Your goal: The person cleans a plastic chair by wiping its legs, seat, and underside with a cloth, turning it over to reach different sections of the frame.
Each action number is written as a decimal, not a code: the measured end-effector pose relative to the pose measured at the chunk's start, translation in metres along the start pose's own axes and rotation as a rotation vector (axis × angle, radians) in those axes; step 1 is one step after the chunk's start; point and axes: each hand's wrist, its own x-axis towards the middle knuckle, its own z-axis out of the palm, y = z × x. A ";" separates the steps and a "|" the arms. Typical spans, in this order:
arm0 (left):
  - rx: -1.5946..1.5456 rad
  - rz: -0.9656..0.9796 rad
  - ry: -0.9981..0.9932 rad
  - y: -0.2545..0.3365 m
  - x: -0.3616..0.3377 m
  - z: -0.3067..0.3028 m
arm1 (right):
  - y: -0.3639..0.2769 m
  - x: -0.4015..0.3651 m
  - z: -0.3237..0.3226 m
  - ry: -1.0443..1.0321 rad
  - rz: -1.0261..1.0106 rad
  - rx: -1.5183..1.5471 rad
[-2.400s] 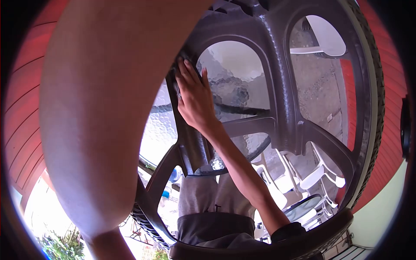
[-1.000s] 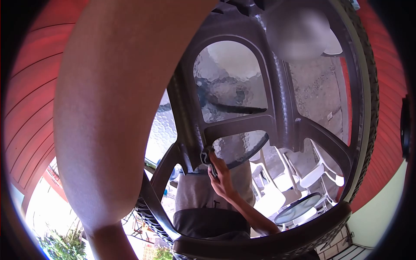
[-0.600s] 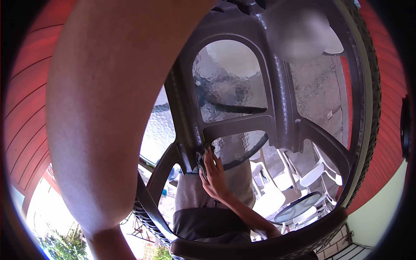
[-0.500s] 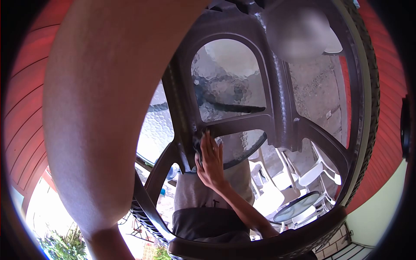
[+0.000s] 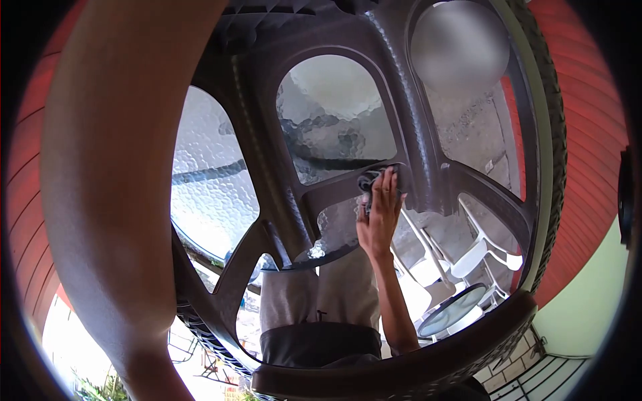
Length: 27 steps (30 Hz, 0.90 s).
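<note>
A dark brown plastic chair (image 5: pixel 267 170), with large openings and a woven-textured outer edge, fills the middle of the view close to me. My right hand (image 5: pixel 380 217) reaches up from the lower right. Its fingers press a crumpled dark cloth (image 5: pixel 368 180) against the crossbar below the central opening. At the left, my left forearm (image 5: pixel 110 200) rises large in the foreground and passes out at the top edge. My left hand lies beyond the frame, so its hold is hidden.
Through the chair's openings shows a textured glass tabletop (image 5: pixel 207 194). White plastic chairs (image 5: pixel 478 257) and a small round glass-topped table (image 5: pixel 451 309) stand at the lower right. Red panels (image 5: pixel 588 134) curve along both sides. Green plants (image 5: pixel 103 387) show at the lower left.
My right hand and the cloth have moved right and slightly up along the crossbar. The chair and my left forearm have shifted left in view.
</note>
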 end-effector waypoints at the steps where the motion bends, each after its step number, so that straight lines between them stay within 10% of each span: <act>1: 0.007 0.016 -0.006 0.001 0.005 0.000 | 0.004 0.002 -0.005 0.011 0.024 -0.002; 11: 0.075 0.104 -0.023 0.003 0.047 0.004 | 0.044 -0.073 0.007 0.062 0.219 0.057; 13: 0.082 0.113 -0.026 0.003 0.052 0.005 | 0.054 -0.097 0.004 0.045 0.298 0.343; 17: 0.097 0.131 -0.025 0.004 0.063 0.005 | 0.068 -0.104 -0.028 0.085 1.091 1.624; 20: 0.101 0.141 -0.032 0.004 0.069 0.006 | 0.038 -0.057 -0.084 0.072 0.872 2.056; 22: 0.107 0.142 -0.035 0.003 0.073 0.006 | 0.047 -0.041 -0.085 0.182 0.514 1.929; 27: 0.116 0.150 -0.052 0.004 0.082 0.007 | 0.030 0.041 -0.061 0.168 -0.049 0.445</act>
